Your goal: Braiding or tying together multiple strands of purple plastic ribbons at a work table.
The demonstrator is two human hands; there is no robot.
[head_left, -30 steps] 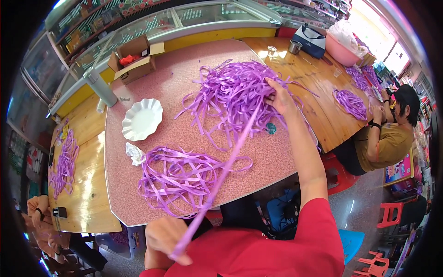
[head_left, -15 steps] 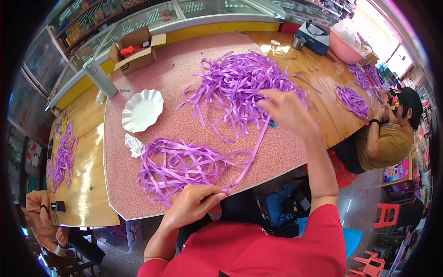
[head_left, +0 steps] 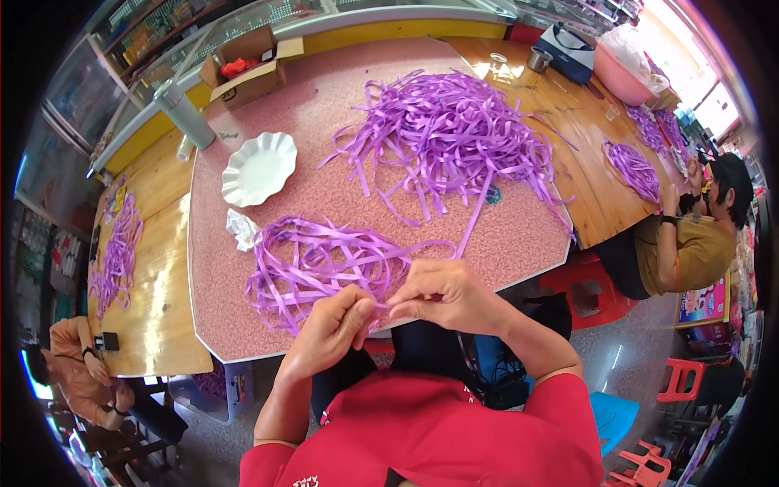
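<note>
A narrow, glossy purple fabric ribbon is held at the lower centre of the frame, just past the near edge of a pink, speckled, white-rimmed worktop. It is pinched by the left hand, whose grip is closed between thumb and curled fingers. By the right hand it is pinched too, thumb against forefinger, the two sets of fingertips being brought almost together. Just beyond the hands, a loose, looped purple ribbon bundle is spread at the left of centre. A large, tangled purple ribbon heap is piled in the upper centre, and from it a single strand is trailed down toward the right hand; where it ends is hidden. At the upper left, a white, scalloped, shallow dish is set near a crumpled white tissue, with a grey-green cylindrical bottle and an open brown cardboard box placed above.
</note>
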